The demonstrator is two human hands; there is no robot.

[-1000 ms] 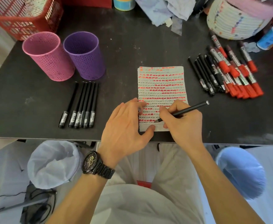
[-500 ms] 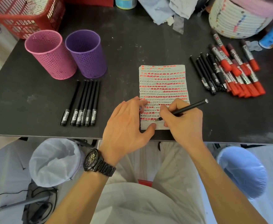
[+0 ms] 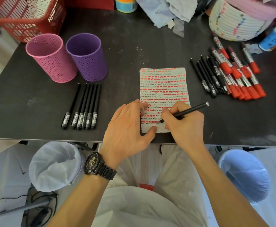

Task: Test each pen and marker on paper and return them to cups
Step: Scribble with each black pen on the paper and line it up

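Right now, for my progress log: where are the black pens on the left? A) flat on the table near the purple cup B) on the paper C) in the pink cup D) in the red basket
A: the black pens lie side by side on the table, just in front of the purple cup.

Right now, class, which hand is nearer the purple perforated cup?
Left. The left hand presses the scribbled paper sheet, right of the purple perforated cup; the right hand, gripping a slim black pen, lies farther right.
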